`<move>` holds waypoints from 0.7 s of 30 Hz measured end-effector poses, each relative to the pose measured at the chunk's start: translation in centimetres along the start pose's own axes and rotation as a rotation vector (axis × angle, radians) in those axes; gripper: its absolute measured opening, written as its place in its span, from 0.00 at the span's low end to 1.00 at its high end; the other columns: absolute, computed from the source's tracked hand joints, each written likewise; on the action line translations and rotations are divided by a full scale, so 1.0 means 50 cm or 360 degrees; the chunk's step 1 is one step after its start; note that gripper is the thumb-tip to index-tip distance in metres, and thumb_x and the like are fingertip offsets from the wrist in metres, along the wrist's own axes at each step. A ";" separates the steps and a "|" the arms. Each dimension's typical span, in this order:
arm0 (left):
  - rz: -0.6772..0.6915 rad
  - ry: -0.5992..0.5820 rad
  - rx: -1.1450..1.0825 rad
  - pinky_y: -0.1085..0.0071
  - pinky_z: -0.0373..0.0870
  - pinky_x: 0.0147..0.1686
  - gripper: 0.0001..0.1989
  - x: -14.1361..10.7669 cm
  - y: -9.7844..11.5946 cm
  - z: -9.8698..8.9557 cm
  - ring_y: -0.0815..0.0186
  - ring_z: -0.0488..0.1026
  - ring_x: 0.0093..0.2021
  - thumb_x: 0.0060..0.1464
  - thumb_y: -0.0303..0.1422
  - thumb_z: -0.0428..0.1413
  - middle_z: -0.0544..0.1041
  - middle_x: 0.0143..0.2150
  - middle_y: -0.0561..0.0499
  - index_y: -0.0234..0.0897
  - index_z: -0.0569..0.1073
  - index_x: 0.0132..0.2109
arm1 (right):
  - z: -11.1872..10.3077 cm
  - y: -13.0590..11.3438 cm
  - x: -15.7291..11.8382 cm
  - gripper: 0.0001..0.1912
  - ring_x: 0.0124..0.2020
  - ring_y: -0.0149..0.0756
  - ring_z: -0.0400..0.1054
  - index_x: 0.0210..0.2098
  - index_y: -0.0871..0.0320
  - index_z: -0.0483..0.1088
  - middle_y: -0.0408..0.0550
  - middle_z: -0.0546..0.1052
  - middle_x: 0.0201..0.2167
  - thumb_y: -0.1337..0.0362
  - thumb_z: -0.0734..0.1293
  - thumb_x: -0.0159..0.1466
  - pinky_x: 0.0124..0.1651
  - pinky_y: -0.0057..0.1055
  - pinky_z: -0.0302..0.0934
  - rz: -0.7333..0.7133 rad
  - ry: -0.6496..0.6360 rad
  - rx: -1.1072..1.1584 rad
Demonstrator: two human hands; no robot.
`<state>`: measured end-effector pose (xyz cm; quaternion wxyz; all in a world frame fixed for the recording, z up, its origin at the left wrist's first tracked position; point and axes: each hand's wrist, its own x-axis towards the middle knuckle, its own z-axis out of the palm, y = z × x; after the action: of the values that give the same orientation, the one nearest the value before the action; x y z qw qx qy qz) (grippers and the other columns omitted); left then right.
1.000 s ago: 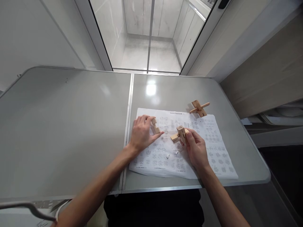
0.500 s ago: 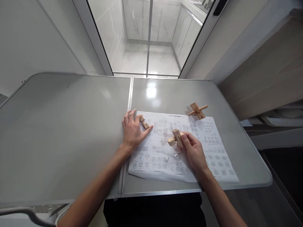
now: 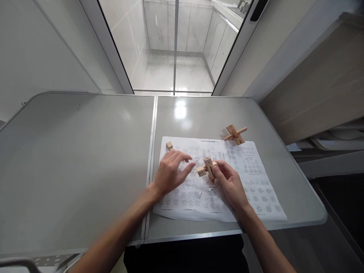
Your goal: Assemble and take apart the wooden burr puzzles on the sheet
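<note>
My right hand point(image 3: 229, 181) grips a small assembly of crossed wooden blocks point(image 3: 208, 167) above the printed sheet, with thumb and fingers at its right side. My left hand point(image 3: 173, 170) is just left of that assembly, its fingers apart and nothing between them. A notched wooden piece point(image 3: 169, 145) lies at the sheet's upper left, partly hidden behind the left hand. The white sheet point(image 3: 256, 189) shows rows of small printed diagrams.
Beyond the sheet's upper right edge sits another wooden piece point(image 3: 234, 135) with crossed boards and a round stick. Small white scraps point(image 3: 200, 194) lie on the sheet. The grey folding table point(image 3: 85, 159) has a metal seam and meets a glass door.
My left hand has moved away from the notched piece, rightward and nearer the assembly. The right hand still holds the assembly, shifted slightly left in view.
</note>
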<state>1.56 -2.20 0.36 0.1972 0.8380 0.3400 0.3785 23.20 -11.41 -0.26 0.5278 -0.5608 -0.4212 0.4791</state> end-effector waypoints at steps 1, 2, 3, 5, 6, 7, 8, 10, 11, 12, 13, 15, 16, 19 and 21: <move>0.0005 -0.0059 -0.0080 0.63 0.73 0.45 0.12 -0.003 0.007 0.006 0.61 0.79 0.39 0.72 0.41 0.58 0.82 0.36 0.49 0.37 0.77 0.44 | 0.000 0.000 0.000 0.15 0.29 0.34 0.68 0.48 0.54 0.77 0.45 0.79 0.33 0.49 0.72 0.72 0.34 0.33 0.69 -0.0007 -0.0013 0.0011; -0.0016 -0.0113 -0.0157 0.64 0.73 0.43 0.13 -0.006 0.014 0.012 0.63 0.77 0.36 0.72 0.42 0.58 0.81 0.34 0.50 0.37 0.77 0.43 | 0.000 -0.001 0.000 0.15 0.29 0.34 0.69 0.48 0.53 0.77 0.46 0.80 0.34 0.49 0.72 0.73 0.34 0.33 0.69 -0.0010 -0.0027 0.0017; -0.0045 -0.0172 -0.0237 0.65 0.72 0.41 0.13 -0.009 0.019 0.017 0.64 0.77 0.34 0.72 0.42 0.58 0.81 0.34 0.50 0.37 0.77 0.42 | 0.000 -0.002 -0.001 0.14 0.29 0.34 0.69 0.49 0.53 0.77 0.46 0.80 0.35 0.50 0.72 0.73 0.35 0.33 0.70 -0.0011 -0.0042 0.0020; -0.0127 -0.0281 -0.0395 0.68 0.71 0.37 0.14 -0.013 0.026 0.025 0.66 0.75 0.32 0.72 0.42 0.57 0.80 0.34 0.51 0.37 0.77 0.42 | 0.000 -0.006 -0.001 0.14 0.29 0.34 0.70 0.50 0.52 0.77 0.45 0.80 0.35 0.50 0.72 0.73 0.36 0.34 0.70 -0.0009 -0.0076 0.0027; -0.0180 -0.0325 -0.0472 0.69 0.70 0.35 0.14 -0.014 0.028 0.027 0.67 0.74 0.31 0.72 0.41 0.57 0.80 0.34 0.51 0.37 0.77 0.41 | 0.000 -0.008 -0.001 0.14 0.29 0.35 0.70 0.50 0.52 0.77 0.45 0.80 0.35 0.51 0.72 0.73 0.36 0.34 0.70 -0.0005 -0.0095 0.0032; -0.0238 -0.0358 -0.0543 0.70 0.69 0.33 0.14 -0.015 0.030 0.028 0.68 0.73 0.30 0.72 0.41 0.57 0.80 0.33 0.51 0.37 0.77 0.41 | 0.000 -0.011 -0.001 0.13 0.29 0.35 0.71 0.50 0.52 0.77 0.45 0.80 0.35 0.51 0.72 0.73 0.37 0.34 0.71 0.0001 -0.0116 0.0038; -0.0299 -0.0372 -0.0607 0.71 0.68 0.32 0.14 -0.014 0.032 0.028 0.69 0.71 0.28 0.72 0.41 0.56 0.80 0.33 0.51 0.36 0.77 0.41 | 0.000 -0.013 -0.001 0.13 0.29 0.35 0.71 0.49 0.52 0.77 0.44 0.79 0.34 0.51 0.72 0.73 0.37 0.34 0.71 0.0008 -0.0139 0.0042; -0.0409 -0.0368 -0.0704 0.71 0.66 0.30 0.15 -0.011 0.034 0.025 0.71 0.68 0.26 0.72 0.41 0.56 0.79 0.32 0.52 0.36 0.77 0.40 | 0.001 -0.016 -0.001 0.12 0.30 0.34 0.71 0.48 0.52 0.78 0.45 0.79 0.35 0.51 0.71 0.73 0.37 0.34 0.71 0.0025 -0.0199 0.0036; -0.0454 -0.0354 -0.0734 0.72 0.65 0.29 0.15 -0.010 0.035 0.023 0.71 0.66 0.26 0.72 0.42 0.56 0.78 0.31 0.52 0.36 0.77 0.39 | 0.001 -0.017 0.000 0.12 0.31 0.34 0.71 0.48 0.52 0.78 0.45 0.79 0.35 0.51 0.71 0.73 0.38 0.34 0.71 0.0034 -0.0230 0.0025; -0.0492 -0.0339 -0.0751 0.72 0.65 0.29 0.15 -0.008 0.036 0.022 0.71 0.65 0.26 0.72 0.42 0.56 0.78 0.31 0.52 0.36 0.77 0.39 | 0.001 -0.017 0.000 0.12 0.31 0.35 0.71 0.47 0.52 0.78 0.45 0.79 0.36 0.51 0.71 0.73 0.38 0.34 0.71 0.0042 -0.0257 0.0013; -0.0524 -0.0325 -0.0759 0.72 0.64 0.29 0.15 -0.007 0.037 0.021 0.72 0.65 0.26 0.72 0.41 0.56 0.78 0.31 0.53 0.36 0.77 0.39 | 0.002 -0.017 0.000 0.12 0.32 0.35 0.71 0.47 0.52 0.79 0.46 0.80 0.37 0.51 0.72 0.73 0.38 0.34 0.71 0.0048 -0.0274 0.0001; -0.0571 -0.0315 -0.0766 0.72 0.63 0.29 0.15 -0.006 0.038 0.020 0.72 0.64 0.26 0.72 0.41 0.56 0.77 0.31 0.53 0.36 0.77 0.39 | 0.003 -0.016 -0.001 0.13 0.32 0.35 0.72 0.47 0.53 0.79 0.47 0.80 0.39 0.50 0.72 0.72 0.37 0.34 0.72 0.0051 -0.0274 -0.0021; -0.0585 -0.0315 -0.0769 0.72 0.63 0.29 0.15 -0.007 0.038 0.020 0.72 0.63 0.25 0.71 0.41 0.57 0.77 0.31 0.53 0.36 0.76 0.39 | 0.004 -0.015 -0.001 0.14 0.32 0.35 0.72 0.47 0.53 0.79 0.47 0.80 0.38 0.50 0.72 0.72 0.37 0.34 0.72 0.0048 -0.0260 -0.0032; -0.0612 -0.0324 -0.0774 0.72 0.62 0.28 0.16 -0.009 0.036 0.024 0.72 0.63 0.25 0.71 0.42 0.57 0.76 0.30 0.53 0.36 0.75 0.38 | 0.006 -0.009 -0.004 0.15 0.31 0.36 0.72 0.46 0.54 0.79 0.46 0.79 0.34 0.49 0.73 0.71 0.35 0.34 0.71 0.0028 -0.0183 -0.0092; -0.0625 -0.0332 -0.0773 0.72 0.61 0.27 0.16 -0.010 0.034 0.027 0.72 0.63 0.25 0.70 0.43 0.57 0.74 0.29 0.54 0.36 0.74 0.37 | 0.007 -0.003 -0.006 0.16 0.31 0.37 0.73 0.46 0.55 0.78 0.46 0.79 0.34 0.49 0.73 0.71 0.34 0.34 0.71 -0.0002 -0.0117 -0.0169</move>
<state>3.06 -3.83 0.26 0.4942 0.7191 0.3730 0.3155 22.83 -11.60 -0.09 0.4817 -0.5698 -0.4656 0.4759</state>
